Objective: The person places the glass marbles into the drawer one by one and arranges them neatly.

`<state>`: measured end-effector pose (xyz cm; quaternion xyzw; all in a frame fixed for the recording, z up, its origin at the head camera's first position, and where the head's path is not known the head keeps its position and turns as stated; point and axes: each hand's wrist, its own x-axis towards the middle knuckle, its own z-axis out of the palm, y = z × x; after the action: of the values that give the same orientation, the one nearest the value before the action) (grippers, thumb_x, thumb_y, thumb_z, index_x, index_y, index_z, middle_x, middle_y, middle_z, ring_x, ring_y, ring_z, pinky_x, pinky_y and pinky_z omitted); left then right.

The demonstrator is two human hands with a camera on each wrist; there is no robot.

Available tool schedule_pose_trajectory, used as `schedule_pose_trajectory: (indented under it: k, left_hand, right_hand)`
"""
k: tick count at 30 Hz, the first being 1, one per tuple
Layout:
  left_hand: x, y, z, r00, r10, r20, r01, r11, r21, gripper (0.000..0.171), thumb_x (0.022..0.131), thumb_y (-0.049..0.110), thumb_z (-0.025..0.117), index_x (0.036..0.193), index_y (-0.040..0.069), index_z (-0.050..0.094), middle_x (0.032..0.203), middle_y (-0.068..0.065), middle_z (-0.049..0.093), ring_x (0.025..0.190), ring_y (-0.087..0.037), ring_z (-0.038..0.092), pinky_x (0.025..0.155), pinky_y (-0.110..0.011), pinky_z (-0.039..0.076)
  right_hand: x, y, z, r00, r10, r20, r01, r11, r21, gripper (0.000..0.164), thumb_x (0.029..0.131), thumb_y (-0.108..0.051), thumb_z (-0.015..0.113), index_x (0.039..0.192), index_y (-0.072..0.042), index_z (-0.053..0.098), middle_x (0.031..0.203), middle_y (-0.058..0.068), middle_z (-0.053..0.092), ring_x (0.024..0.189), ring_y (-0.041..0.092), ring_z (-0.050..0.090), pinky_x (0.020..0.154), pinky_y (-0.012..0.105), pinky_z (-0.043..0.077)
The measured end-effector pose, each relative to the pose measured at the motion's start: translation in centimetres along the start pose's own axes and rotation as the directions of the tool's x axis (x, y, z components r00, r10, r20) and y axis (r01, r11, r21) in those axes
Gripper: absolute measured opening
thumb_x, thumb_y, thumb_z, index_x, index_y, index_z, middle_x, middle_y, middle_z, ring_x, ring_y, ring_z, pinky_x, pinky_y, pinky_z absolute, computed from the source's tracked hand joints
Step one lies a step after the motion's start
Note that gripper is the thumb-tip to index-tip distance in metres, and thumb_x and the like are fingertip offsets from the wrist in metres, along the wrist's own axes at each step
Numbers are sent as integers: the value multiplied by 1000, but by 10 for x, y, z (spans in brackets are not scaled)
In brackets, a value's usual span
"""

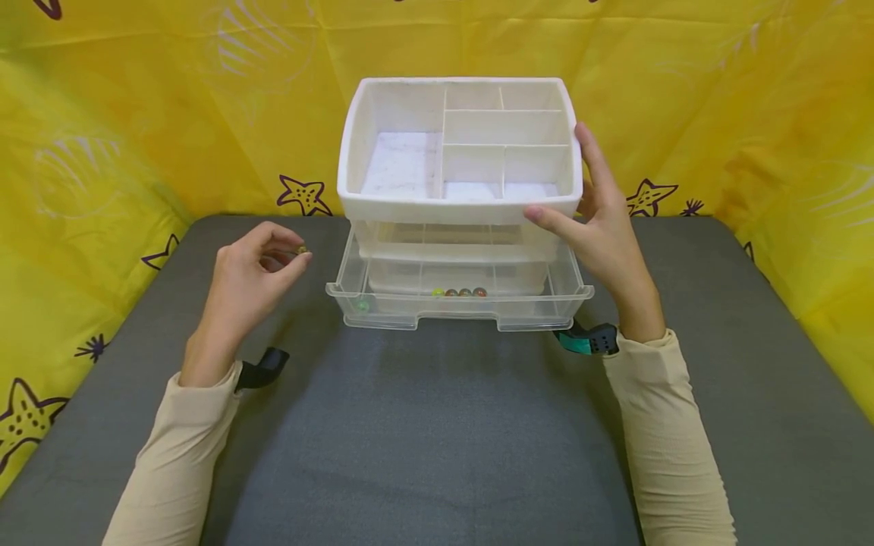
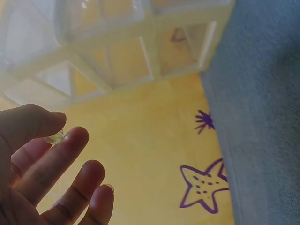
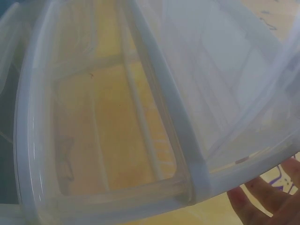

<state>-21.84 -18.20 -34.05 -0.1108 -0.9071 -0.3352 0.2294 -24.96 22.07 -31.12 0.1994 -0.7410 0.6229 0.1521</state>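
Observation:
My left hand [image 1: 249, 277] is raised to the left of a white drawer organizer [image 1: 396, 210]. Between thumb and index finger it pinches a small yellowish marble [image 2: 55, 137]; the other fingers are loosely bent. My right hand [image 1: 604, 227] grips the organizer's top right corner, thumb on the front rim and fingers along the side. The clear bottom drawer [image 1: 454, 307] is pulled out toward me. Several marbles [image 1: 465, 293] sit in a row in it, one yellow-green and others reddish brown, and a green marble [image 1: 363, 304] lies in its left front corner.
The organizer's top tray [image 1: 403, 163] is divided into several compartments. A grey cloth-covered table [image 1: 437, 432] lies beneath everything. Yellow fabric [image 1: 205, 114] with starfish drawings hangs behind and at both sides. Dark straps [image 1: 262, 369] are worn on both wrists.

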Motion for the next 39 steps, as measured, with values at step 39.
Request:
schedule_pose_trajectory:
  k: [39]
  left_hand:
    - [-3,67,-11,962,239,-129,-255,958,-128,19,82,-1,76,100,0,69,89,-8,74,77,10,58,72,-10,48]
  right_hand:
    - [0,-1,0,1000,11,-5,-11,1000,-20,95,81,-8,80,157,-30,27,150,3,42,120,29,54,82,19,56]
